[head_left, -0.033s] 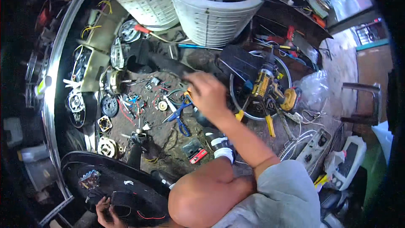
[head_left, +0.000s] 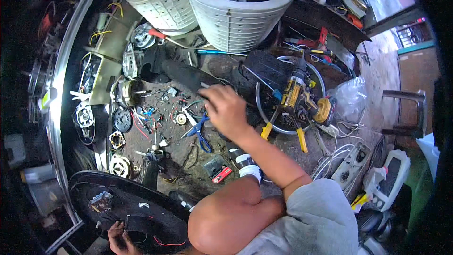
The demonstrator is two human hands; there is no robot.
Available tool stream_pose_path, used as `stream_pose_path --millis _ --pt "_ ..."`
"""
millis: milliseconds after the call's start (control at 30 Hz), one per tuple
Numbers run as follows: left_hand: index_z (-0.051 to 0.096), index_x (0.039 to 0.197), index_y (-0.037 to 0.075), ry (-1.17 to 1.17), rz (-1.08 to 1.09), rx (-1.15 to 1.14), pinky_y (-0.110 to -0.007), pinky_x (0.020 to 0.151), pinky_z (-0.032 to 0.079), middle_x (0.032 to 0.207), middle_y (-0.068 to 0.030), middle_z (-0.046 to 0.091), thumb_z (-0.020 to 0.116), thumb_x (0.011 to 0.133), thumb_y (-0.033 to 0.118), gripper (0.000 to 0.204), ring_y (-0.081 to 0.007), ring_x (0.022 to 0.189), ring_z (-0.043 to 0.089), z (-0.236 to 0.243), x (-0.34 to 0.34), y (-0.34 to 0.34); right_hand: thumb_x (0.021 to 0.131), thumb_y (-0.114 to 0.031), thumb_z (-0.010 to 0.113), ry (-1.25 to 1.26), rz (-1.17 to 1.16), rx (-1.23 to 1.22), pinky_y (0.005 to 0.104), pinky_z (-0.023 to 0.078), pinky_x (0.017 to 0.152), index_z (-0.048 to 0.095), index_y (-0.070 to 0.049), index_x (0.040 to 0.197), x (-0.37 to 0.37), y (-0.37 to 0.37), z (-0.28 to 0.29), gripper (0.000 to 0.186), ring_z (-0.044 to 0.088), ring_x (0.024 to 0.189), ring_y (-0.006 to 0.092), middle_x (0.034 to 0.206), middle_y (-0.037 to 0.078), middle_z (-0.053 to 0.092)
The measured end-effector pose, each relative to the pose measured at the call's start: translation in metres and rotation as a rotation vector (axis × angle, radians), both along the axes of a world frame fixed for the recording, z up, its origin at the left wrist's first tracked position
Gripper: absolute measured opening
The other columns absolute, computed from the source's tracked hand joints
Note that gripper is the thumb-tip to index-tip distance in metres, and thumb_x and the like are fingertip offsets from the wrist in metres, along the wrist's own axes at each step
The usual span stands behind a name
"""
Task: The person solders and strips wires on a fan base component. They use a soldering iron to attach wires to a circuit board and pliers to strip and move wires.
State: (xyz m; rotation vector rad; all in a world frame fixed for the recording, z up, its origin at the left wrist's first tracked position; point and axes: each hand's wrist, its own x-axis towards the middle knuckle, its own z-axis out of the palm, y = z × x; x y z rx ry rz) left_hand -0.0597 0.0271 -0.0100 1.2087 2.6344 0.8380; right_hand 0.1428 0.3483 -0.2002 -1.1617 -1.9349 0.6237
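A large black round base (head_left: 165, 203) with a small circuit board (head_left: 100, 202) and thin wires leans beside my left knee. My left hand (head_left: 120, 240) grips a black part at its lower side, fingers bent against it. My right hand (head_left: 226, 111) hovers over the littered ground, fingers bent and thumb apart from them, with nothing visible between. Just beyond its fingertips lie a long dark piece (head_left: 186, 76) and a thin light rod end (head_left: 205, 85). Below the hand are blue-handled scissors (head_left: 202, 137).
Two white perforated baskets (head_left: 231, 23) stand at the back. To the right, a yellow cordless drill (head_left: 293, 92) rests over a metal ring (head_left: 258, 99). Motor parts (head_left: 123, 92) line the left, with wire scraps in the middle. A red-and-black packet (head_left: 219, 172) lies near my foot.
My right hand has shifted slightly left and down, and its fingers are less blurred. My left hand and the black base stay in place.
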Motion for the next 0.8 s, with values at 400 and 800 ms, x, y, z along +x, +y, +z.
stream_pose_path --millis 400,800 --pt "0.055 0.096 -0.008 -0.035 -0.016 0.015 -0.037 0.086 0.048 0.101 -0.0213 0.064 0.051 0.087 -0.006 0.010 -0.0294 0.093 0.062 -0.002 0.002 0.006 0.076 -0.009 0.066 0.058 0.033 0.091 0.0389 0.050 0.071 0.064 -0.009 0.098 -0.004 0.030 0.001 0.023 0.059 0.082 0.0286 0.091 0.007 0.062" --pt "0.059 0.099 -0.006 -0.003 0.047 0.001 -0.035 0.082 0.049 0.095 -0.0158 0.065 0.055 0.088 -0.004 0.013 -0.0245 0.087 0.060 -0.004 -0.001 0.006 0.071 -0.003 0.064 0.172 -0.189 0.374 0.0438 0.040 0.092 0.056 -0.006 0.109 0.073 0.099 -0.015 0.039 0.049 0.104 0.0365 0.108 0.016 0.053"
